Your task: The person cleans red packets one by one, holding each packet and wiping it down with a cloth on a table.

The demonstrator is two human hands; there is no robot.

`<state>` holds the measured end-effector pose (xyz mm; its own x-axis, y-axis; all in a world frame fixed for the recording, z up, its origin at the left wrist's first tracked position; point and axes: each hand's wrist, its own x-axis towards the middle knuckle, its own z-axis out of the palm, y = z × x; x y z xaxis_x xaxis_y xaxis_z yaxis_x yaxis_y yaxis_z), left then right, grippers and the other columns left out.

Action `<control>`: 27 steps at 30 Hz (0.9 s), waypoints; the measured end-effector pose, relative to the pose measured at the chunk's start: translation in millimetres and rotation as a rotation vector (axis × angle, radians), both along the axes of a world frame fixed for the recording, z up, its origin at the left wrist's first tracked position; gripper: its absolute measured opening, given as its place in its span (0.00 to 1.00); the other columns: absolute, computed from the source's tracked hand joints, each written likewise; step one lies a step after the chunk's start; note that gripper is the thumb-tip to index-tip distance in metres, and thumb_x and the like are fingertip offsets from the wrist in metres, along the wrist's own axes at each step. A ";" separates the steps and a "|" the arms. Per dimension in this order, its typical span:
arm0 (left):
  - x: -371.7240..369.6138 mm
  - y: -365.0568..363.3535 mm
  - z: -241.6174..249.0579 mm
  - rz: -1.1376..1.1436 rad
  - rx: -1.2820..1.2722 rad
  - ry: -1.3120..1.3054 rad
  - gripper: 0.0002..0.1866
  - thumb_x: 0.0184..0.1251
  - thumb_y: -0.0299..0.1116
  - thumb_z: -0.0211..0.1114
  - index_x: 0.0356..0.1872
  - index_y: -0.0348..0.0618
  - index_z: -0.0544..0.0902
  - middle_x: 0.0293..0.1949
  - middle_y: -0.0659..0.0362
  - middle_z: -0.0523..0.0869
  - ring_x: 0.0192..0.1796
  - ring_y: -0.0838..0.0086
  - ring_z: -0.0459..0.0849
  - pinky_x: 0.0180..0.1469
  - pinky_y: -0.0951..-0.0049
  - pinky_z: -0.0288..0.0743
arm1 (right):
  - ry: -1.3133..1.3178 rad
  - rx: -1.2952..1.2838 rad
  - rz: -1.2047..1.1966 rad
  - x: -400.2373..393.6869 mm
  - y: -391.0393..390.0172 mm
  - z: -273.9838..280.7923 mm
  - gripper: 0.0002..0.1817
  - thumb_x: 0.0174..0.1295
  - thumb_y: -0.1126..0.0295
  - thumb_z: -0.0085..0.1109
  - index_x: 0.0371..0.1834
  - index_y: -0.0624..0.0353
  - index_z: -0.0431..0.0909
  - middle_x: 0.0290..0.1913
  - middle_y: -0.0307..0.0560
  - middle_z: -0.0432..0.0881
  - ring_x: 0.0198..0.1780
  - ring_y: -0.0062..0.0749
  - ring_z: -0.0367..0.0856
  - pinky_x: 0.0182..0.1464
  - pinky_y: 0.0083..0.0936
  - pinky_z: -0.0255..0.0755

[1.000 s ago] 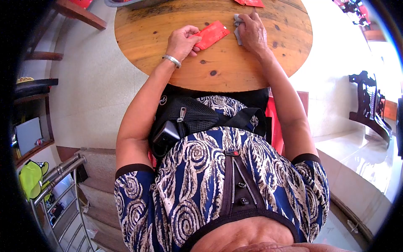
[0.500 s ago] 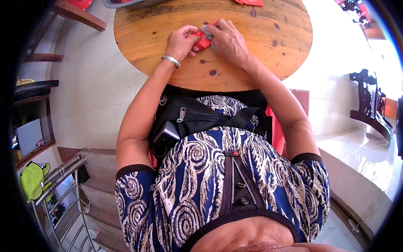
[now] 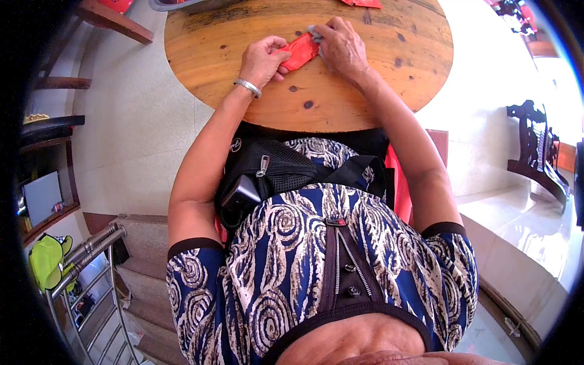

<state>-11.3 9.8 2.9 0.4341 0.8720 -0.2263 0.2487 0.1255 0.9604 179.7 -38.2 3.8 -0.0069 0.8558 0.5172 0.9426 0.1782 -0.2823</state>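
Note:
Over the round wooden table (image 3: 255,91), my left hand (image 3: 263,62) pinches the left end of a small red packet (image 3: 300,51). A silver bangle circles the left wrist. My right hand (image 3: 344,48) is closed on a crumpled grey cloth (image 3: 316,34), which lies against the packet's right end. The cloth is partly hidden behind the right fingers. The packet's red face shows between the two hands.
Another red packet (image 3: 364,3) lies at the table's far edge. A grey basin (image 3: 173,5) stands at the far left of the table. A black bag (image 3: 274,164) rests on the lap. Metal railing (image 3: 91,255) and stairs are lower left; a dark carved chair (image 3: 535,152) is right.
My right hand has moved to the right with the grey cloth, and more of the red packet is exposed. My left hand has hardly moved.

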 end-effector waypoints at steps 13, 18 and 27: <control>-1.6 0.9 -2.4 -0.005 -0.008 -0.049 0.12 0.62 0.27 0.64 0.47 0.39 0.79 0.30 0.60 0.84 0.21 0.82 0.79 0.16 0.83 0.73 | -0.062 -0.026 -0.161 32.1 -3.5 -2.7 0.12 0.53 0.68 0.59 0.42 0.46 0.82 0.42 0.42 0.76 0.50 0.42 0.73 0.49 0.40 0.69; -1.6 0.3 -2.0 -0.008 0.003 -0.042 0.12 0.63 0.27 0.64 0.46 0.38 0.79 0.30 0.60 0.84 0.21 0.82 0.79 0.16 0.83 0.73 | -0.100 0.011 -0.169 36.7 -8.2 0.9 0.15 0.52 0.67 0.60 0.44 0.45 0.80 0.43 0.42 0.76 0.51 0.42 0.72 0.48 0.40 0.69; -1.4 -4.3 4.1 0.015 0.108 -0.183 0.14 0.62 0.30 0.66 0.49 0.40 0.81 0.29 0.63 0.84 0.20 0.84 0.78 0.16 0.85 0.70 | 0.370 0.033 0.022 24.1 -16.9 31.5 0.16 0.54 0.68 0.61 0.47 0.57 0.78 0.38 0.48 0.80 0.37 0.43 0.78 0.44 0.36 0.74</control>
